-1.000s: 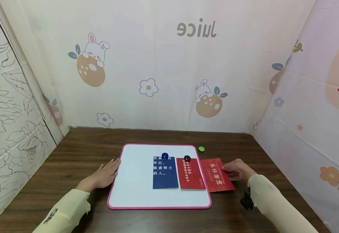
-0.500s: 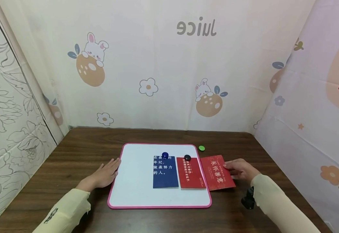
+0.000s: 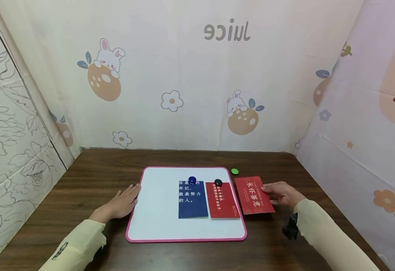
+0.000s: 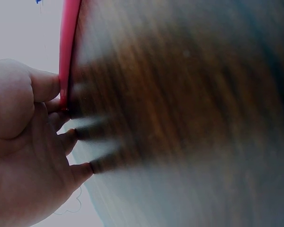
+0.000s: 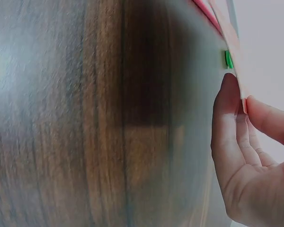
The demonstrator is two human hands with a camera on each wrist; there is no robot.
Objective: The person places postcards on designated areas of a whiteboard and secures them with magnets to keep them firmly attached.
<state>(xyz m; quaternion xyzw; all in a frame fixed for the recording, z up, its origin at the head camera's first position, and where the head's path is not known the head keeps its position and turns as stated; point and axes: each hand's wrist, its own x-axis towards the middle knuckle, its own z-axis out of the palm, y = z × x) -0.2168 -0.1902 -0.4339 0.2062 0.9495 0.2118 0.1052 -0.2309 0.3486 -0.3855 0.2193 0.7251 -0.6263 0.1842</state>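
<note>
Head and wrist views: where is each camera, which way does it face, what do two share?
Head: worn on head, facing forward-down at whiteboard; left hand, right hand, sleeves show.
Left wrist: worn there, facing left hand and pink rim.
Right wrist: worn there, facing right hand pinching red card.
Head and right wrist share the green magnet.

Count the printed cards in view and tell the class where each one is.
3: on the whiteboard, a blue card and, right of it, a red card; pinched in the right hand, another red card. Any underneath would be hidden.
</note>
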